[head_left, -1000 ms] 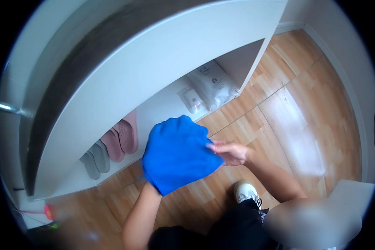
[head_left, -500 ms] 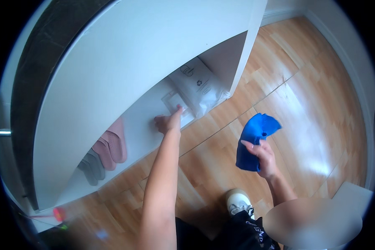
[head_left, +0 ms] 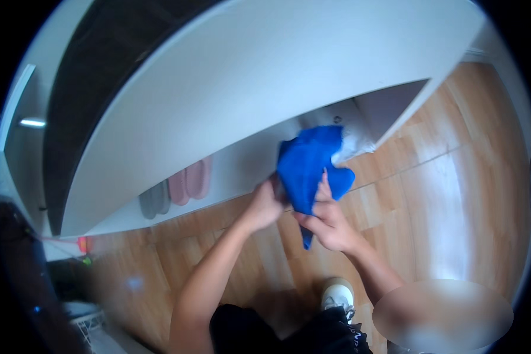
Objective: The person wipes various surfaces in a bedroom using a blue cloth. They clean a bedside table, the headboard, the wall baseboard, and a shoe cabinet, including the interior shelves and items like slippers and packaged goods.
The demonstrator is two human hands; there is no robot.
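Note:
A blue cloth (head_left: 307, 168), loosely spread and partly blurred, hangs in front of the low open shelf. My right hand (head_left: 331, 227) is closed on its lower part, and a narrow blue end dangles below the fingers. At the cloth's left edge is my left hand (head_left: 265, 206), bent inward. Its fingers are blurred and partly behind the cloth, so their grip does not show. Behind the cloth, a white plastic bag (head_left: 357, 144) lies at the right end of the shelf, mostly covered from view.
Pink slippers (head_left: 190, 182) and grey slippers (head_left: 154, 200) stand on the shelf to the left. The white cabinet front (head_left: 265, 76) curves above. Below lies a wood-patterned floor (head_left: 395, 230), with my white shoe (head_left: 337, 295) on it. A red and green item (head_left: 84, 245) is at lower left.
My left hand has come off the clear packet on the shelf and back to the cloth. My right hand has moved left with the cloth, which is now spread wider. The view has shifted.

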